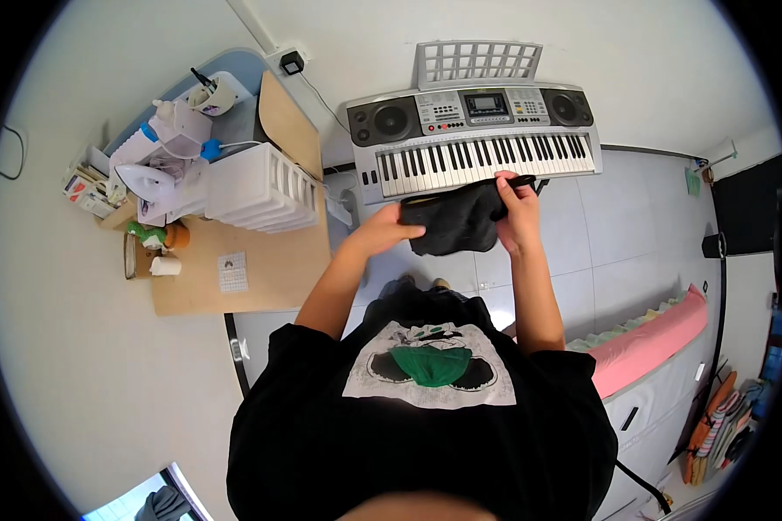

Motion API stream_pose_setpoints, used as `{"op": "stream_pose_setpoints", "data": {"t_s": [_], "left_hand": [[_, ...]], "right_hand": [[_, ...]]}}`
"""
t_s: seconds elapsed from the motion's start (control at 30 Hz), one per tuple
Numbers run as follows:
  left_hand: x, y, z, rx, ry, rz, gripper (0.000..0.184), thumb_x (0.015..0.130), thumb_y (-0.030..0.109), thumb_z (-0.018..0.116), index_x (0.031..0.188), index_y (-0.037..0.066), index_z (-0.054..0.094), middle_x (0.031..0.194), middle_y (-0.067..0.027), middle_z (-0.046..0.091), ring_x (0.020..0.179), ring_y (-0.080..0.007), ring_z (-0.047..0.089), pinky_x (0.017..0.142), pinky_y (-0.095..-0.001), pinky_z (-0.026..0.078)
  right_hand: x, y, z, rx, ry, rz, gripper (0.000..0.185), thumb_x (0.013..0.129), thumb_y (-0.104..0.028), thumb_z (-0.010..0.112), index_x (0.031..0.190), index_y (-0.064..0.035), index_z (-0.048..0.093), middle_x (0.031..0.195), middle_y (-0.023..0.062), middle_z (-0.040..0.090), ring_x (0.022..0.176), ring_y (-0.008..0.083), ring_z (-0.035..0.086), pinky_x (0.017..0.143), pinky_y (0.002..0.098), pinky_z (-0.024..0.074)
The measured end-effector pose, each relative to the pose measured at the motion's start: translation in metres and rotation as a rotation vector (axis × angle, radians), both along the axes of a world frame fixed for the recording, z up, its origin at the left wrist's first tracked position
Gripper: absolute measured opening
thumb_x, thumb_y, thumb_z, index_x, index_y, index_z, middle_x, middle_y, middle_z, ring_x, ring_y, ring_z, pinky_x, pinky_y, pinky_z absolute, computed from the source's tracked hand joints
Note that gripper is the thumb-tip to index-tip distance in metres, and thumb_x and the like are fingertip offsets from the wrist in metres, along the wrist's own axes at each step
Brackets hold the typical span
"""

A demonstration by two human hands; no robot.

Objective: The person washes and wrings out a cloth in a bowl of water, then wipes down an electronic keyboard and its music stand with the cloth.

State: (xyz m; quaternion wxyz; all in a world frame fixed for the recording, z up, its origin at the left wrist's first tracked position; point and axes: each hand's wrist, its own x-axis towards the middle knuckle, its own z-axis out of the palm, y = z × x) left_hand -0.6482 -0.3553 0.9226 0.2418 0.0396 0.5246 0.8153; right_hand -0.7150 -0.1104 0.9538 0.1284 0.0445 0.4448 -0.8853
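Note:
A black cloth item, soft and creased, hangs between my two hands in front of the keyboard's near edge. My left hand pinches its left end, thumb on top. At the upper right, my right hand grips its edge between thumb and fingers, and a dark strip sticks out past the fingertips. Just beyond the cloth stands a silver electronic keyboard with a music rest at its back. The cloth overlaps part of the keyboard's front edge.
On the left, a wooden desk holds stacked white drawers, an iron and a plant pot. A bed with a pink roll is at the right. Folded clothes lie at the far right.

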Motion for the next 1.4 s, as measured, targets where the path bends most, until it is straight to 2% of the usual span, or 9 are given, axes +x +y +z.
{"op": "stream_pose_setpoints", "data": {"t_s": [0.27,0.4,0.5,0.77,0.93,1.13,1.2,1.27,1.4], "left_hand": [[-0.030,0.019,0.038,0.117,-0.008,0.080,0.040,0.095,0.021,0.050,0.125,-0.006,0.047,0.127,-0.0154,0.053,0.118,-0.0235,0.050,0.101,-0.0383,0.039],[-0.044,0.027,0.057,0.276,-0.186,0.115,0.052,0.096,0.039,0.045,0.125,-0.004,0.048,0.127,-0.0139,0.053,0.118,-0.0246,0.051,0.101,-0.0401,0.039],[-0.054,0.019,0.068,0.243,-0.261,0.158,0.060,0.095,0.049,0.040,0.127,-0.001,0.046,0.127,-0.0132,0.053,0.117,-0.0256,0.051,0.101,-0.0401,0.040],[-0.067,-0.035,0.021,0.406,-0.251,0.250,0.048,0.095,0.039,0.045,0.124,0.001,0.050,0.126,-0.0123,0.054,0.115,-0.0270,0.052,0.102,-0.0401,0.038],[-0.039,-0.004,-0.053,0.580,-0.380,0.498,0.051,0.096,0.038,0.043,0.125,-0.003,0.047,0.126,-0.0155,0.054,0.117,-0.0290,0.051,0.105,-0.0422,0.034],[-0.004,0.030,-0.062,0.752,-0.518,0.022,0.055,0.093,0.045,0.048,0.126,0.002,0.047,0.121,-0.0109,0.056,0.115,-0.0228,0.050,0.104,-0.0371,0.033],[-0.002,0.034,-0.074,0.141,-0.195,0.368,0.047,0.090,0.034,0.058,0.125,0.003,0.048,0.119,-0.0071,0.057,0.111,-0.0170,0.051,0.100,-0.0329,0.035],[-0.007,0.022,-0.080,0.118,-0.110,0.439,0.038,0.087,0.018,0.063,0.121,0.002,0.052,0.116,-0.0044,0.057,0.108,-0.0124,0.051,0.097,-0.0289,0.038],[-0.007,-0.002,-0.046,-0.197,0.124,0.433,0.033,0.086,0.003,0.059,0.118,0.001,0.051,0.108,-0.0046,0.061,0.101,-0.0124,0.055,0.090,-0.0282,0.042]], "right_hand": [[-0.004,0.029,-0.034,-0.067,0.057,0.026,0.029,0.089,-0.010,0.059,0.117,-0.0029,0.055,0.114,0.0060,0.058,0.106,0.0182,0.055,0.094,0.0336,0.0419],[0.000,0.022,-0.071,-0.474,0.071,0.356,0.069,0.082,-0.038,0.067,0.134,-0.0012,0.040,0.134,0.0088,0.047,0.123,0.0209,0.044,0.105,0.0393,0.0325],[0.019,0.003,-0.087,-0.268,-0.015,0.498,0.090,0.067,-0.042,0.081,0.135,-0.0012,0.038,0.135,0.0073,0.046,0.123,0.0197,0.043,0.105,0.0352,0.0322],[0.020,-0.016,-0.034,0.022,0.052,0.342,0.059,0.082,-0.006,0.066,0.134,-0.0029,0.038,0.124,0.0104,0.051,0.113,0.0191,0.051,0.097,0.0333,0.0416],[0.008,-0.024,-0.032,-0.111,-0.110,0.311,0.041,0.092,-0.016,0.057,0.127,-0.0033,0.042,0.120,0.0114,0.054,0.106,0.0209,0.056,0.089,0.0351,0.0490],[0.007,-0.017,-0.042,-0.094,-0.255,0.195,0.043,0.097,-0.035,0.045,0.124,-0.0012,0.044,0.118,0.0117,0.056,0.104,0.0228,0.057,0.089,0.0399,0.0485],[0.007,-0.007,-0.048,-0.077,-0.293,0.213,0.045,0.098,-0.036,0.042,0.128,-0.0031,0.042,0.122,0.0107,0.054,0.109,0.0228,0.055,0.092,0.0400,0.0466],[0.011,0.000,-0.046,-0.042,-0.194,0.211,0.049,0.096,-0.036,0.047,0.133,-0.0053,0.038,0.126,0.0101,0.051,0.114,0.0227,0.052,0.095,0.0380,0.0438],[0.020,0.015,-0.046,0.278,-0.030,0.397,0.066,0.077,0.004,0.065,0.136,-0.0054,0.034,0.125,0.0098,0.050,0.115,0.0202,0.049,0.096,0.0340,0.0415]]}}
